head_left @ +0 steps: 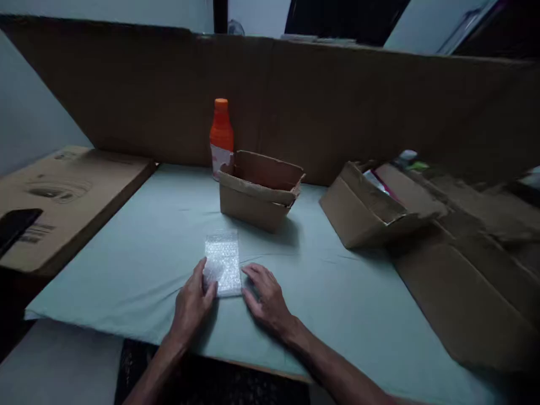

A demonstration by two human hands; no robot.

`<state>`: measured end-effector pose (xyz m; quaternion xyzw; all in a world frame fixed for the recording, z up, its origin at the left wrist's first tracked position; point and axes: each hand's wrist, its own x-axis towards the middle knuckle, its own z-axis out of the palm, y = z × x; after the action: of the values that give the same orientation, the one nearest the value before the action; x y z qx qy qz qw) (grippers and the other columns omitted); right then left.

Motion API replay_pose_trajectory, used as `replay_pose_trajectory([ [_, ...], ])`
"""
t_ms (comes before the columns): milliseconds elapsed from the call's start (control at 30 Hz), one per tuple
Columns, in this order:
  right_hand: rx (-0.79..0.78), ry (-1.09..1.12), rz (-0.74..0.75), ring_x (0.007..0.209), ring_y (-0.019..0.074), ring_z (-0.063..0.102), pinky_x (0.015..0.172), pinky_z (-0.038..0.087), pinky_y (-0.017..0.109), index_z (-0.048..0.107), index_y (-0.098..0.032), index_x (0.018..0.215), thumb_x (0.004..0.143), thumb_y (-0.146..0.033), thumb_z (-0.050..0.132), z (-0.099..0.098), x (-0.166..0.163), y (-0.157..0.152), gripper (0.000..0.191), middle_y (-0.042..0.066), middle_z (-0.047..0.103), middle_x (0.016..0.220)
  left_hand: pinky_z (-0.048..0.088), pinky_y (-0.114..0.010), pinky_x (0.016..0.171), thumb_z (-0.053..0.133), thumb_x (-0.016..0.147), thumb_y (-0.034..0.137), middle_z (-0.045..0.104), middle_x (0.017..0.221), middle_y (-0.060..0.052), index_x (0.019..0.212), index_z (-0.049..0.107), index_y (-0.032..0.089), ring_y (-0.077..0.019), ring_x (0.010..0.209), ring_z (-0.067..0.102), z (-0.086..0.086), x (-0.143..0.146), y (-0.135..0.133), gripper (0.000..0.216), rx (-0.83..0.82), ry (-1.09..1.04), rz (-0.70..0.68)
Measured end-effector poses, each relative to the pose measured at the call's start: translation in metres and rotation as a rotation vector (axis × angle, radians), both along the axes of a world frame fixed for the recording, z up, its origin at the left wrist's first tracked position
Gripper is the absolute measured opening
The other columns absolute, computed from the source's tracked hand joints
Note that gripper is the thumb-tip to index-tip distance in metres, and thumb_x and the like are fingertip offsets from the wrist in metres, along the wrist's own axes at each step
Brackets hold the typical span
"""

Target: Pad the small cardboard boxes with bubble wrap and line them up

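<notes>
A clear bubble-wrap pouch lies flat on the pale green cloth, close to the table's front edge. My left hand rests along its left side, thumb over the lower left corner and index fingertip at the left edge. Thumb and index stand apart; the other left fingers are mostly hidden. At the pouch's right edge is my right hand, its thumb and fingers spread, the tips at or just beside the plastic. Beyond the pouch stands an open cardboard box, tilted slightly in view.
An orange bottle stands behind the small box. To the right are another open box with packaged items inside and a larger carton. A flat carton with a dark phone-like object lies left. A cardboard panel closes off the back.
</notes>
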<state>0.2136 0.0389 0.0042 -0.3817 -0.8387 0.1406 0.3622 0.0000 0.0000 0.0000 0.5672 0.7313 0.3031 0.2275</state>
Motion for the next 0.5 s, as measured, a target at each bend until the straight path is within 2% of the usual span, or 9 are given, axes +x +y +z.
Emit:
replay_pose_trajectory([
  [67,-0.005,-0.084,0.094,0.12,0.0296,0.057,0.097,0.049,0.046,0.056,-0.018,0.13,0.086,-0.018,0.065,0.0,-0.004,-0.002,0.045,0.016,0.061,0.132,0.057,-0.044,0.083,0.053,0.091,0.034,0.072,0.107,-0.013,0.147,0.043,0.011,-0.0287,0.096,0.071,-0.004,0.0,0.001,0.061,0.019,-0.002,0.011],
  [133,-0.015,-0.148,0.16,0.123,0.0312,0.055,0.099,0.047,0.048,0.059,-0.019,0.127,0.086,-0.021,0.068,0.0,-0.008,-0.002,0.042,0.016,0.061,0.136,0.057,-0.043,0.085,0.055,0.092,0.033,0.07,0.114,-0.015,0.145,0.045,0.012,-0.0281,0.1,0.07,-0.006,-0.001,-0.001,0.058,0.109,0.026,0.009],
  [267,-0.044,-0.205,0.196,0.12,0.029,0.058,0.099,0.045,0.047,0.065,-0.02,0.119,0.091,-0.019,0.066,-0.003,-0.014,0.002,0.028,0.012,0.067,0.13,0.052,-0.047,0.099,0.059,0.092,0.03,0.06,0.134,-0.02,0.141,0.048,0.014,-0.03,0.124,0.059,-0.004,-0.007,-0.011,0.053,0.462,0.176,-0.046],
  [333,-0.037,-0.172,0.184,0.117,0.0273,0.06,0.097,0.046,0.046,0.067,-0.022,0.114,0.094,-0.016,0.062,-0.005,-0.015,0.004,0.022,0.01,0.07,0.126,0.049,-0.05,0.104,0.061,0.091,0.026,0.056,0.14,-0.019,0.139,0.051,0.016,-0.0313,0.131,0.054,-0.001,-0.01,-0.018,0.051,0.538,0.263,-0.141],
  [400,-0.033,-0.118,0.179,0.112,0.0258,0.063,0.093,0.046,0.044,0.069,-0.021,0.11,0.095,-0.014,0.06,-0.006,-0.015,0.006,0.019,0.01,0.073,0.118,0.049,-0.049,0.102,0.06,0.09,0.02,0.064,0.133,-0.014,0.132,0.057,0.02,-0.0299,0.128,0.056,-0.001,-0.012,-0.022,0.042,0.545,0.301,-0.243],
  [500,-0.095,-0.017,0.181,0.094,0.0221,0.067,0.087,0.047,0.04,0.07,-0.02,0.104,0.096,-0.015,0.059,-0.001,-0.013,0.006,0.015,0.007,0.077,0.099,0.054,-0.04,0.091,0.054,0.092,0.014,0.076,0.105,-0.006,0.117,0.066,0.022,-0.0233,0.105,0.068,-0.002,-0.013,-0.025,0.029,0.53,0.225,-0.298],
])
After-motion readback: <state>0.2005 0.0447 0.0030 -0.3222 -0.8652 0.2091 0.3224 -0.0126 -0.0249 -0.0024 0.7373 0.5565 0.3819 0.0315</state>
